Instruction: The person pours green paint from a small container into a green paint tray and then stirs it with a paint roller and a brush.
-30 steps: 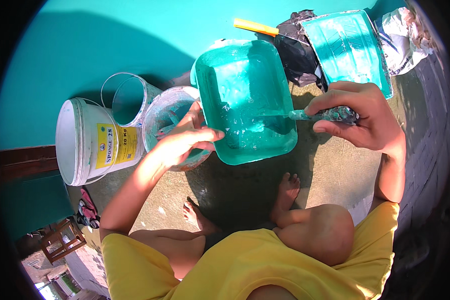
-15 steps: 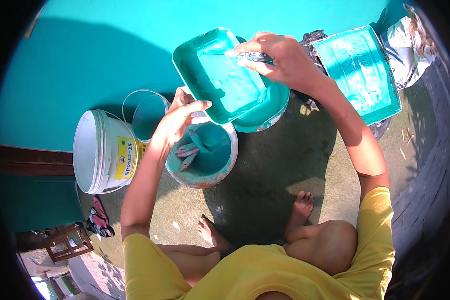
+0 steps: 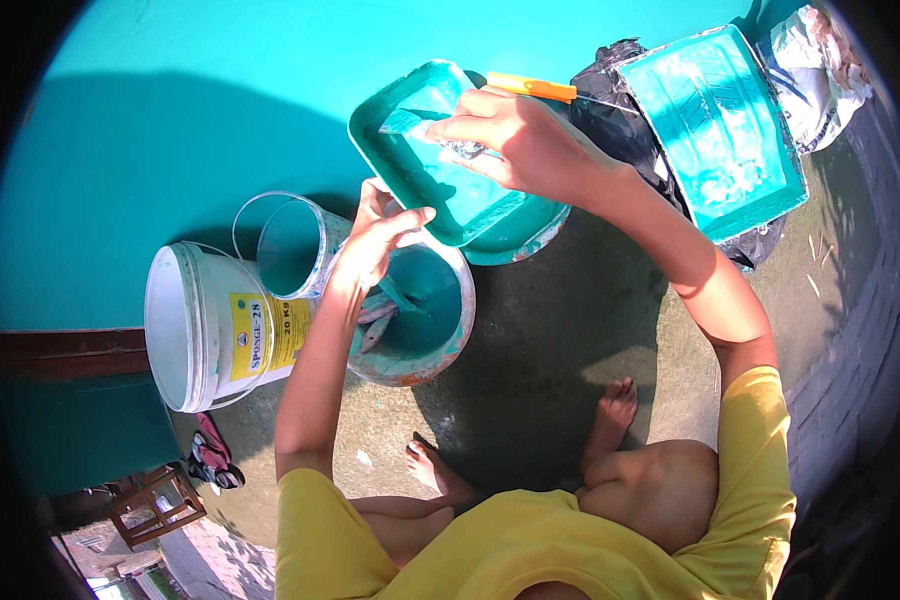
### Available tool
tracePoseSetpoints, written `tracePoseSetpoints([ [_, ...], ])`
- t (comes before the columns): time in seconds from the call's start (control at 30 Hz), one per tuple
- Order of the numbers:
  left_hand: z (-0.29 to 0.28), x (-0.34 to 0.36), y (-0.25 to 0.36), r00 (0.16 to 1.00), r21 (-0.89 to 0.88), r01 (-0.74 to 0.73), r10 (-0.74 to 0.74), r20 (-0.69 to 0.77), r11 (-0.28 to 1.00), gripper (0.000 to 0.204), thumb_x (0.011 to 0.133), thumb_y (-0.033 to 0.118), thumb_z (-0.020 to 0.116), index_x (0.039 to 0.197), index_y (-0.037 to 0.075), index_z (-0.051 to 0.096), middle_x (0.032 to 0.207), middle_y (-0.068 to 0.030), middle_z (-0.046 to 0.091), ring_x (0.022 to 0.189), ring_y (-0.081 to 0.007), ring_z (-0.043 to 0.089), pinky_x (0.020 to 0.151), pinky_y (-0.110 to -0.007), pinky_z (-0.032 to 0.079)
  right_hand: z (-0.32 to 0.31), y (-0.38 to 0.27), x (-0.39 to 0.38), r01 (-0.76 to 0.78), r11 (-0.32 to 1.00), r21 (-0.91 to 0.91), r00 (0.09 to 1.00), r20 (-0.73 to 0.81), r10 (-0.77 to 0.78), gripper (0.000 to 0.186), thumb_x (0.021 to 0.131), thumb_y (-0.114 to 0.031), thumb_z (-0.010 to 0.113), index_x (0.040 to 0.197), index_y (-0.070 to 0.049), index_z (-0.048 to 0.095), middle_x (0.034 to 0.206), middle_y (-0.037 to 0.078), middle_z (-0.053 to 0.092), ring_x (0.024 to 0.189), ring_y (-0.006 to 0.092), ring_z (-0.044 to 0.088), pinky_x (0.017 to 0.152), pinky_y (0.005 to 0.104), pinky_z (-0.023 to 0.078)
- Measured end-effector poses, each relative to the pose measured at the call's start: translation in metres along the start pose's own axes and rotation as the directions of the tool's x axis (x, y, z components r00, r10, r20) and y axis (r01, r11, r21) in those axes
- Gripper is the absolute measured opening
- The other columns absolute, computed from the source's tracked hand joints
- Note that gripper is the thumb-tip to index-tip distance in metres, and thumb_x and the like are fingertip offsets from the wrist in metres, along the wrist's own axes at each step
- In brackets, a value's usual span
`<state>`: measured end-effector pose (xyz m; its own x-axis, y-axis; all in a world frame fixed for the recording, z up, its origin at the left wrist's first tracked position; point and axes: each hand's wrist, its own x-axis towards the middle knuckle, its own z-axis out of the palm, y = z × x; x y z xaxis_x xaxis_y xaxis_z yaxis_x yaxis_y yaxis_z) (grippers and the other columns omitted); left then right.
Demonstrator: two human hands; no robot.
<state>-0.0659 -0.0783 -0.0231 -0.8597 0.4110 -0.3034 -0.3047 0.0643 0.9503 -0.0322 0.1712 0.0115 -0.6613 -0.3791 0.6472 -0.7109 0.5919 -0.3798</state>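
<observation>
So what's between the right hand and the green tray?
In the head view, a paint-smeared scraper lies between the right hand and the tray; whether it touches the tray, I can't tell.

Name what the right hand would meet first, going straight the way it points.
Probably the left wall of the teal tray, with the scraper in the right hand leading; depth is unclear.

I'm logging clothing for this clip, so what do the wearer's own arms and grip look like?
The left sleeve and right sleeve are plain yellow and short, ending near the elbows. The left arm and right arm are bare below. Left grip and right grip are ungloved; no watch, bracelet or cable shows.
</observation>
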Motion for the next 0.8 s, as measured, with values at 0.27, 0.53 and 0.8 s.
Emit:
tracePoseSetpoints([
  [0.27, 0.005, 0.006, -0.009, 0.996, 0.019, -0.074, 0.075, -0.055, 0.997, 0.064, 0.073, -0.004, 0.079, 0.116, 0.012, 0.036, 0.112, -0.0103, 0.059, 0.089, -0.0128, 0.061, 0.062, -0.023, 0.046, 0.014, -0.005, -0.025, 0.090, 0.995, -0.045, 0.988, 0.128, -0.084, 0.039, 0.076, -0.005, 0.074, 0.114, -0.008, 0.068, 0.098, 0.007, 0.058, 0.095, 0.0275, 0.060, 0.080, 0.0369, 0.052],
  [0.53, -0.005, 0.012, -0.019, 0.982, 0.051, -0.159, 0.163, -0.098, 0.986, 0.067, 0.071, -0.008, 0.081, 0.116, 0.011, 0.035, 0.114, -0.0123, 0.058, 0.100, -0.0199, 0.062, 0.071, -0.031, 0.054, 0.011, -0.008, -0.069, 0.054, 0.999, 0.003, 0.968, 0.244, -0.053, 0.039, 0.077, -0.004, 0.074, 0.114, -0.011, 0.068, 0.095, 0.006, 0.056, 0.092, 0.0255, 0.059, 0.076, 0.0365, 0.053],
  [0.8, -0.001, 0.017, -0.028, 0.986, 0.028, -0.163, 0.164, -0.021, 0.986, 0.070, 0.069, -0.011, 0.081, 0.118, 0.009, 0.035, 0.123, -0.0144, 0.051, 0.118, -0.0247, 0.053, 0.089, -0.039, 0.054, 0.009, 0.007, -0.038, 0.054, 0.998, -0.012, 0.990, -0.128, -0.055, 0.039, 0.076, -0.003, 0.072, 0.113, -0.013, 0.069, 0.091, 0.007, 0.057, 0.092, 0.0253, 0.060, 0.075, 0.0355, 0.052],
])
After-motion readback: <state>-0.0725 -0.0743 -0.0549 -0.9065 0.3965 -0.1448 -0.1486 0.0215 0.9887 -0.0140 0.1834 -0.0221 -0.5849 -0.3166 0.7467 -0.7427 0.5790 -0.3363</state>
